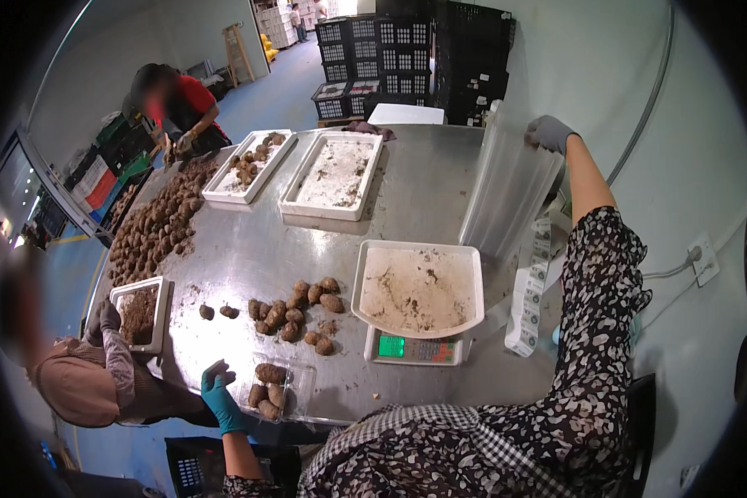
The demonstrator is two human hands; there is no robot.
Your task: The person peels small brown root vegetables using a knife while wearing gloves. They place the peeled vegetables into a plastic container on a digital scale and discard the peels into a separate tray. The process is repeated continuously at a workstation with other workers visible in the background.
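Observation:
My left hand, in a teal glove, hovers at the near table edge with its fingers apart and nothing visible in them. Just right of it lies a clear plastic container with several brown tubers, which look like small taro. Stretched out to the far right, my right hand wears a grey glove and grips the upper end of a tall nested stack of clear plastic containers. Loose tubers lie mid-table. Beside them a digital scale with a lit green display carries a dirt-specked white tray.
A strip of printed labels hangs by the stack. White trays stand farther back, near a tuber heap. One co-worker handles a soil-filled tray; another works behind the heap. Black crates are stacked beyond.

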